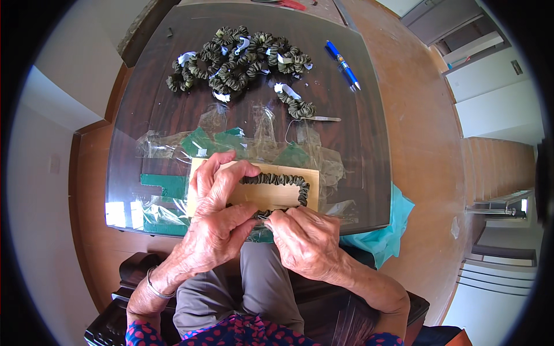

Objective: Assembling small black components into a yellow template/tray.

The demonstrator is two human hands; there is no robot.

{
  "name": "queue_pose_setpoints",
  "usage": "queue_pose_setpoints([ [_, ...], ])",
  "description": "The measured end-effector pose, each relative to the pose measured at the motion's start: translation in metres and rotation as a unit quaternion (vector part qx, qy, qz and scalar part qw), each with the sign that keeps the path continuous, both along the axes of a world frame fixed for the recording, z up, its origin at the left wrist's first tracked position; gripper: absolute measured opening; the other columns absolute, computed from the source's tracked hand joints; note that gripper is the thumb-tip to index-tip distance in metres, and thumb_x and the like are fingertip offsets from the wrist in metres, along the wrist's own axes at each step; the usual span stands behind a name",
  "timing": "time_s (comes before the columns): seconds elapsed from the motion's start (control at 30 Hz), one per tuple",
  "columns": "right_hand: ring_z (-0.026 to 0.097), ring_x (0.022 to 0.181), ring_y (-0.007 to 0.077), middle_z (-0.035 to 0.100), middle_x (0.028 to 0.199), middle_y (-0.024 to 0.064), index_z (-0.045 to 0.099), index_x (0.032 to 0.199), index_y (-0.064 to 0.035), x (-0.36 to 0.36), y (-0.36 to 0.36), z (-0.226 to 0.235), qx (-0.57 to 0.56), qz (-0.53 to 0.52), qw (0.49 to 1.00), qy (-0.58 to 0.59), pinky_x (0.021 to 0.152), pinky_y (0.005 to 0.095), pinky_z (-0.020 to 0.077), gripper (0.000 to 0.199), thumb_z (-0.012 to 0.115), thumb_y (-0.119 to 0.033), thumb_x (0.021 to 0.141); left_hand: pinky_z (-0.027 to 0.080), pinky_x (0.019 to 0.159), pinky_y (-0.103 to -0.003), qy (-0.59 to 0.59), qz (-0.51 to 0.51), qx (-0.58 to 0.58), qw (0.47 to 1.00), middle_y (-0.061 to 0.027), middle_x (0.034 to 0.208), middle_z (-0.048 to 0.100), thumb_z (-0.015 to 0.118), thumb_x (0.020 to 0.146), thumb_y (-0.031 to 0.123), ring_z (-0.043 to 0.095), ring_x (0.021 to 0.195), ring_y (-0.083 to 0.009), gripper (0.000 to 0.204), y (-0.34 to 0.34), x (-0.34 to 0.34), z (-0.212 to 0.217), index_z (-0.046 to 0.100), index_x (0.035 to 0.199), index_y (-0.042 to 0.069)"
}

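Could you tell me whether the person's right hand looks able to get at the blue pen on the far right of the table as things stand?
Probably yes. The right hand is busy pinching the olive scrunchie at the cardboard card, but the glass table between it and the blue pen looks free of obstacles.

Bright daylight, white glare on the glass tabletop (369,190) near its left front corner, sharp centre, fisheye bending and black vignette at the rim.
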State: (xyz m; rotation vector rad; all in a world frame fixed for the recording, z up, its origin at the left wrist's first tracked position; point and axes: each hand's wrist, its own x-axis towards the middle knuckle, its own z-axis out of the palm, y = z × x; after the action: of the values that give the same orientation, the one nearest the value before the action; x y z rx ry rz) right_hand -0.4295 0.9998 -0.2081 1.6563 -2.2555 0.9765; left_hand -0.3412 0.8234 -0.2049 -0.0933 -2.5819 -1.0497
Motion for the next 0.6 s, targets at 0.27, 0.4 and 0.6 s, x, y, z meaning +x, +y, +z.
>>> queue_pose_setpoints([
  [0.27,0.052,0.059,0.0161,0.049,0.071,0.0018,0.064,0.098,-0.0029,0.015,0.012,0.020,0.107,-0.096,0.983,0.110,0.047,0.0295,0.0420,0.025,0.074,-0.010,0.077,0.027,0.108,-0.056,-0.012,-0.015,0.001,1.000,-0.0137,0.130,0.051,0.079,0.060,0.007,0.033,0.132,-0.0423,0.026,-0.003,0.000,0.005,0.071,0.085,0.003],
  [0.4,0.051,0.058,0.0148,0.049,0.071,0.0013,0.065,0.098,-0.0033,0.017,0.015,0.019,0.063,-0.105,0.983,0.135,0.047,0.0281,0.0405,0.023,0.073,-0.012,0.078,0.025,0.109,-0.055,-0.041,-0.027,0.017,0.999,-0.0141,0.132,0.050,0.077,0.068,0.009,0.032,0.134,-0.0420,0.022,-0.005,0.001,0.008,0.070,0.087,0.003],
  [0.6,0.049,0.056,0.0137,0.049,0.069,0.0010,0.066,0.094,-0.0018,0.012,0.014,0.016,0.058,-0.068,0.973,0.213,0.047,0.0268,0.0405,0.022,0.075,-0.013,0.078,0.021,0.110,-0.055,-0.047,-0.045,0.029,0.997,-0.0128,0.133,0.048,0.076,0.069,0.010,0.033,0.133,-0.0408,0.019,-0.006,0.001,0.009,0.071,0.086,0.002],
])
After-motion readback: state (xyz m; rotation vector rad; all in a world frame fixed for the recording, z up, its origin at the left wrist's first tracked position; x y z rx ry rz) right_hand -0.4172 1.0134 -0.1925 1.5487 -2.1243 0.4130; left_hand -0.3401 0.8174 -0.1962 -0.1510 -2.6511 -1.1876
